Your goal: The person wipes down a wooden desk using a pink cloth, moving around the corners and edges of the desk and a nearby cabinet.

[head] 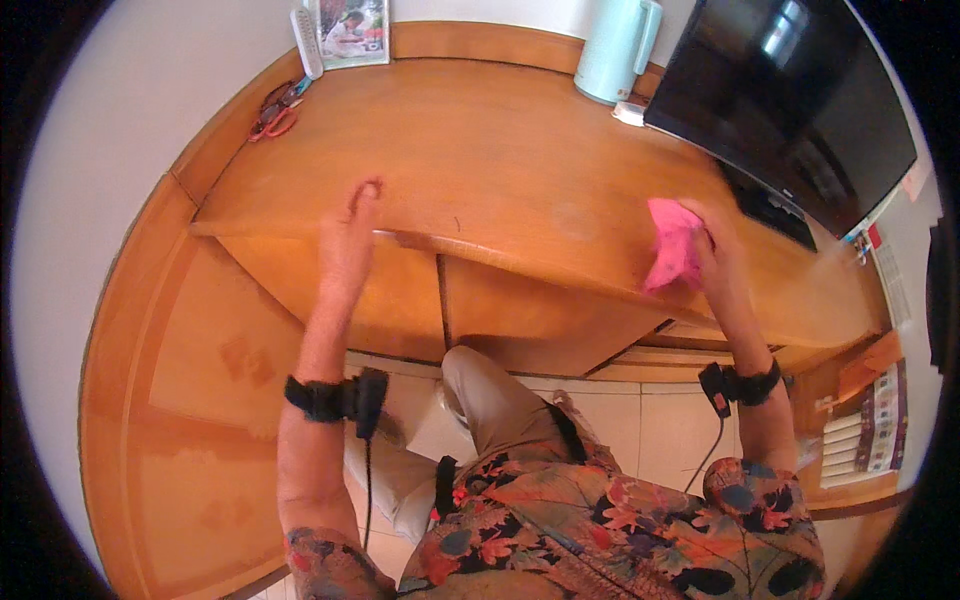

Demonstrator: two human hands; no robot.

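My right hand [712, 244] grips a crumpled pink cloth [675, 244] over the front part of the wooden desktop [480, 142], right of its middle. My left hand [350, 240] is raised at the desktop's front edge, left of the middle. A curved, dark reddish shape shows at its fingertips; blur hides whether this is a held thing or the fingers themselves. Both wrists wear black straps with small devices and cables.
Red-handled scissors [275, 124] lie at the back left, near a white remote control [306, 41] and a framed picture [351, 30]. A light-blue jug [615, 49], a small white item [628, 114] and a black flat screen [780, 105] stand at the back right.
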